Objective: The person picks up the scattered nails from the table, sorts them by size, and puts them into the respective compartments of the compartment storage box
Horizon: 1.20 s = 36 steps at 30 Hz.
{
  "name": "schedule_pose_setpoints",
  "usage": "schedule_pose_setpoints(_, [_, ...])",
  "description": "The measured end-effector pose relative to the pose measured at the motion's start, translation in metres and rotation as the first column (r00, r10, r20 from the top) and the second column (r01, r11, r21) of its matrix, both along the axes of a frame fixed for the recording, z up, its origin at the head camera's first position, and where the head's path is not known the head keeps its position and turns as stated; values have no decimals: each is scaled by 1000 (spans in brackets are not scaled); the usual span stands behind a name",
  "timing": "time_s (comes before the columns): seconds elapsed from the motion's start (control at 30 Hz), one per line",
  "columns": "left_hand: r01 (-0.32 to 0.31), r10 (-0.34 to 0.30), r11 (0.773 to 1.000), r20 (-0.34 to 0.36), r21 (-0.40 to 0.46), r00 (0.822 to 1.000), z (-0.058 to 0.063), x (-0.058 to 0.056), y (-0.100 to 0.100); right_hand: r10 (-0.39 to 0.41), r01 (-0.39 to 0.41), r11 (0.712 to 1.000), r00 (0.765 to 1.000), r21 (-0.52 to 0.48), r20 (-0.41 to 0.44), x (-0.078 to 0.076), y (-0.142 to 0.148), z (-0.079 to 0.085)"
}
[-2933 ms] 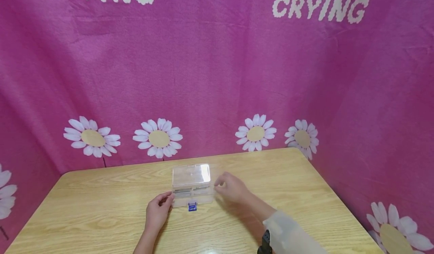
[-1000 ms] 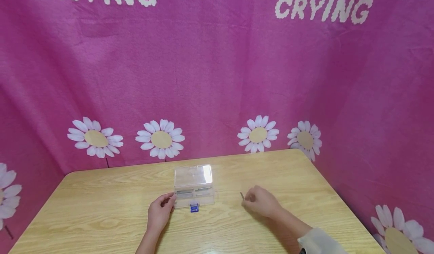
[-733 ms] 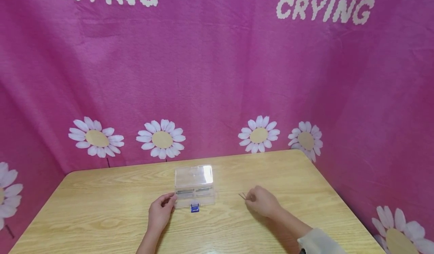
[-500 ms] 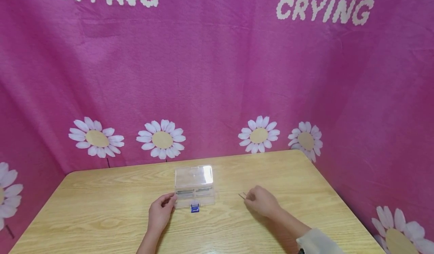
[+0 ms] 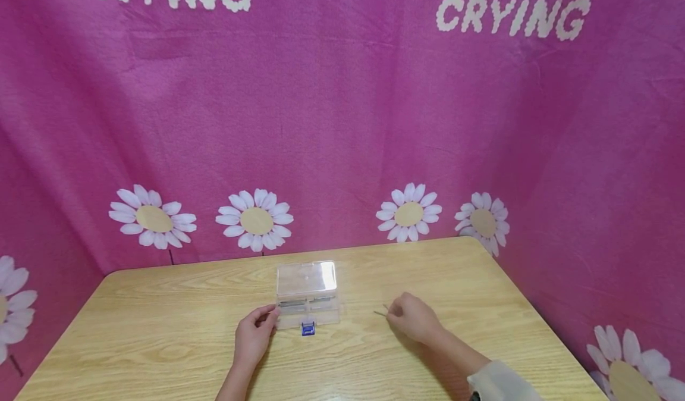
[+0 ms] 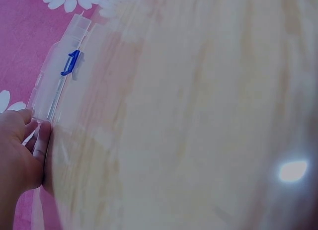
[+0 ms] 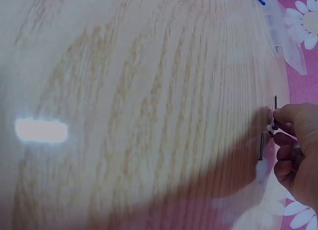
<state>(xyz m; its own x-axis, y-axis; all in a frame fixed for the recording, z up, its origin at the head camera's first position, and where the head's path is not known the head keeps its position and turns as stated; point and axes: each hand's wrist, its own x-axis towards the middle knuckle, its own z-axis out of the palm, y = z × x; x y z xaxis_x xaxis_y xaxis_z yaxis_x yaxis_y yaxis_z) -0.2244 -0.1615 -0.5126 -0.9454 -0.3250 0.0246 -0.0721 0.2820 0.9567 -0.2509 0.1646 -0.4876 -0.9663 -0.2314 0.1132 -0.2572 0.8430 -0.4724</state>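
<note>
A clear plastic box (image 5: 323, 316) with a blue latch (image 5: 307, 329) lies with its lid (image 5: 299, 279) raised at the back. Thin metal nails (image 5: 292, 303) sit in its compartments. My left hand (image 5: 253, 335) grips the box's left end between thumb and fingers, as the left wrist view also shows. To the right of the box, my right hand (image 5: 414, 318) is low over the table, pinching a dark nail (image 7: 276, 108) between thumb and fingertip. A second nail (image 7: 261, 148) is just beside the fingertips; whether it is touched or lies on the wood cannot be told.
The wood-grain table (image 5: 160, 329) has rounded back corners. A pink curtain (image 5: 332, 121) with daisies and lettering hangs behind it and at both sides. Bright light reflects off the tabletop (image 7: 99, 91) in the right wrist view.
My right hand has moved from the box's right end out to the right, with a nail. Lately it stays put while the nails at its fingertips change angle and two become visible. The left hand keeps its grip.
</note>
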Motion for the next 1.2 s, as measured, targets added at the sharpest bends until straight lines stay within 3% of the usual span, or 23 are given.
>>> schedule_pose_setpoints(0.6, [-6,6,1000,17,-13,1000,0,-1,-1,64,-65,998,998,-6,-12,-3,1,6])
schedule_pose_setpoints(0.83, [-1,1,1000,17,-13,1000,1,1,0,81,-80,997,995,4,-58,-3,-2,8])
schedule_pose_setpoints(1.1, [-18,18,1000,-42,-13,999,-1,1,1,109,-109,994,991,5,-78,-7,-4,9])
schedule_pose_setpoints(1.2, [-18,18,1000,-28,-12,999,0,1,0,133,-134,991,986,1,-104,-11,-5,9])
